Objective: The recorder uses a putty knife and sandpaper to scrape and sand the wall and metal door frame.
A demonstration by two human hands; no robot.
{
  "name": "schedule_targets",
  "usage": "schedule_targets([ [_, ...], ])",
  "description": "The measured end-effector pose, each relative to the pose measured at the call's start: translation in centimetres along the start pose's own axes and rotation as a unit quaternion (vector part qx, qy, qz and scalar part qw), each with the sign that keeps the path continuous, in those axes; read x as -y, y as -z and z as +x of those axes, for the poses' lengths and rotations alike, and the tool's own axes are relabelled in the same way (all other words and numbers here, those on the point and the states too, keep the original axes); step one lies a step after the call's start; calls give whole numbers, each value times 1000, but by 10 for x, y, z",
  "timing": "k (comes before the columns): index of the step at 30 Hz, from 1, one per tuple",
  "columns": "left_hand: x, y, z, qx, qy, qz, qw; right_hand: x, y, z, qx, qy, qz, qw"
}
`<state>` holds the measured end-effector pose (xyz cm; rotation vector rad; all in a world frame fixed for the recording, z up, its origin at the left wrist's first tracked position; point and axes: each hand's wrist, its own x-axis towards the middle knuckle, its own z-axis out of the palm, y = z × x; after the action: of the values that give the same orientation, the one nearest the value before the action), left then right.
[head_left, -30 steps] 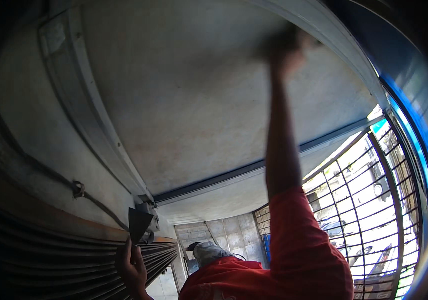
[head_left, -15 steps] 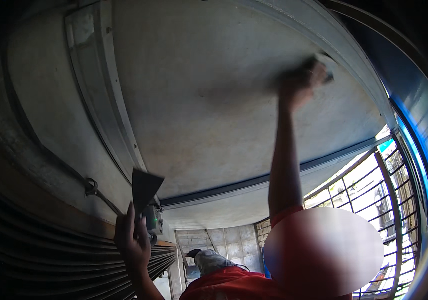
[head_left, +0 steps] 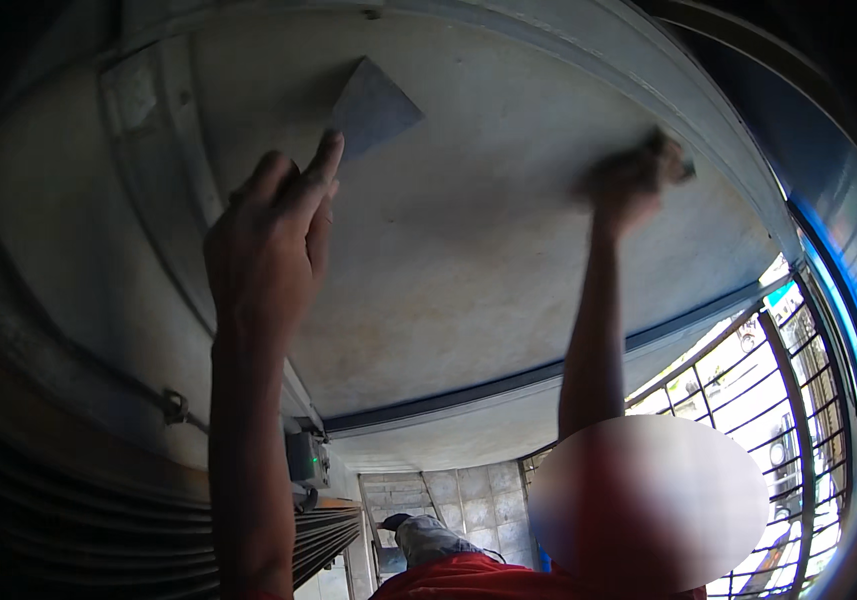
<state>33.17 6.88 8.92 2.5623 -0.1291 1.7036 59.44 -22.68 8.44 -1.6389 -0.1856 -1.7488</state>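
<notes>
Raised at the left, my left hand (head_left: 270, 225) is closed on a putty knife, its index finger lying along the flared grey blade (head_left: 375, 112). The blade is over the upper part of a large pale, stained panel (head_left: 468, 290); whether it touches cannot be told. The handle is hidden by my fingers. At the panel's upper right, my right hand (head_left: 630, 190) reaches out, closed around a small object (head_left: 686, 168) and against the panel. Blur and my fingers hide what kind of object it is. Dark smudging or shadow shows beside that hand.
A dark metal strip (head_left: 468, 400) edges the panel's lower side. Below it, a small box with a green light (head_left: 306, 458) hangs near dark folded slats (head_left: 98, 530). A barred opening (head_left: 748, 390) lies at the right. My jeans leg (head_left: 433, 540) shows at the bottom.
My left hand has risen a long way with the putty knife, from beside the small box up over the panel. My right hand has shifted slightly right and down.
</notes>
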Motion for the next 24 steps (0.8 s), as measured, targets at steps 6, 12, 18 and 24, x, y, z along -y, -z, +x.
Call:
schedule_targets([
  [6,-3,-2,42,22,-85,62,994,72,5,-63,220,361,173,890],
  [12,8,18,46,62,-77,69,993,13,3,-15,-19,51,4,998],
  [18,14,-1,25,17,-90,73,993,58,5,-44,41,196,69,977],
  [24,-22,-40,23,-32,-32,94,995,49,22,-38,80,207,74,972],
])
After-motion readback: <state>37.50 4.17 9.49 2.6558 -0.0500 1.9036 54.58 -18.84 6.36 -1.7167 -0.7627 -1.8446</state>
